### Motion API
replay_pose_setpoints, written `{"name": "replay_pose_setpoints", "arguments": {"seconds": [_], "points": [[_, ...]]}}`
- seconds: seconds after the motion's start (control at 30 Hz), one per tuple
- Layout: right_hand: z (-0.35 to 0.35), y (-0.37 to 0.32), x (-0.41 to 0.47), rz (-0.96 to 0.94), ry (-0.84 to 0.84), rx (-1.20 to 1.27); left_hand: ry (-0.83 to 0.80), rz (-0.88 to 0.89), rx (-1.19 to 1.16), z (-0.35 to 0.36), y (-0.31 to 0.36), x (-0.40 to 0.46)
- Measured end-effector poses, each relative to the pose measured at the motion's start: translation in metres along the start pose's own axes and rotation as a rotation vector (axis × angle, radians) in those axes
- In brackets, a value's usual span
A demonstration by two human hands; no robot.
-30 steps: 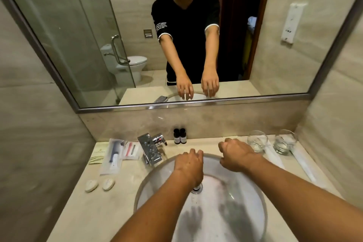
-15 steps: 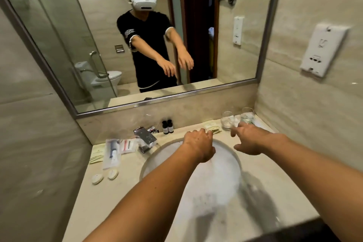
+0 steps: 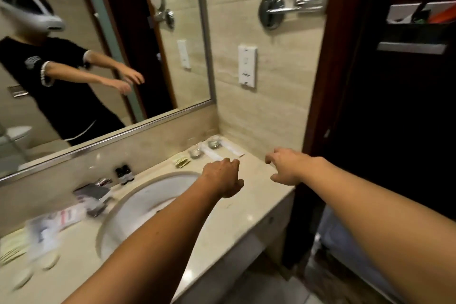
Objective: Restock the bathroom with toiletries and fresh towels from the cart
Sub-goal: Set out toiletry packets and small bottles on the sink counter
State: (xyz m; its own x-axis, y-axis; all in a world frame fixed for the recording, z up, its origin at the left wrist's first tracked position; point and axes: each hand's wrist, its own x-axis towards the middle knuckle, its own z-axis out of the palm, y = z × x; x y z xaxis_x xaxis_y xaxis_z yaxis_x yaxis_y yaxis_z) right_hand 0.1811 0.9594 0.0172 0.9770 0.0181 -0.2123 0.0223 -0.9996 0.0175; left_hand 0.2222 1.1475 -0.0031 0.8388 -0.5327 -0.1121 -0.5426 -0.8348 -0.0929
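Taking the sink basin (image 3: 138, 205) as the landmark: nearest of all, both bare forearms reach out over the desk (image 3: 249, 207), the left one crossing the basin's right rim. Nearest on the basin's left, blurred by camera motion, lie two small pale oval pieces (image 3: 37, 269), probably soaps, then a clutter of wrapped toiletry packets (image 3: 56, 222) running up to the chrome tap (image 3: 95, 196) at the basin's back-left.

The left hand (image 3: 223, 177) hangs just past the basin's right rim, its fingers curled loosely under and holding nothing. The right hand (image 3: 287, 168) hovers further right of the basin, over the desk's right-hand edge, fingers loosely bent and apart, also empty. Bare stone lies between the basin and that edge; beyond the edge the desk drops off to the floor beside a dark wooden door frame (image 3: 328, 86).

Behind the basin two small dark bottles (image 3: 125, 175) stand side by side by the back wall. Farther right of the basin, in the back corner, sit a folded green packet (image 3: 182, 162), two drinking glasses (image 3: 196, 153) and two long white wrapped sachets (image 3: 230, 148) lying flat. Farthest, the wall mirror (image 3: 98, 57) spans the wall behind the basin.
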Motion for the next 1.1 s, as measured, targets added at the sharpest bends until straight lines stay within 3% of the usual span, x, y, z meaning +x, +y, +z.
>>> {"name": "replay_pose_setpoints", "arguments": {"seconds": [0.63,1.1], "points": [[-0.006,0.291,-0.165,0.447,0.026,0.119,0.107,0.417,-0.062,-0.091,0.326,0.115],[0.030,0.464,-0.239,0.759,0.022,0.226,0.063,0.719,-0.003,-0.117,0.498,0.192]]}}
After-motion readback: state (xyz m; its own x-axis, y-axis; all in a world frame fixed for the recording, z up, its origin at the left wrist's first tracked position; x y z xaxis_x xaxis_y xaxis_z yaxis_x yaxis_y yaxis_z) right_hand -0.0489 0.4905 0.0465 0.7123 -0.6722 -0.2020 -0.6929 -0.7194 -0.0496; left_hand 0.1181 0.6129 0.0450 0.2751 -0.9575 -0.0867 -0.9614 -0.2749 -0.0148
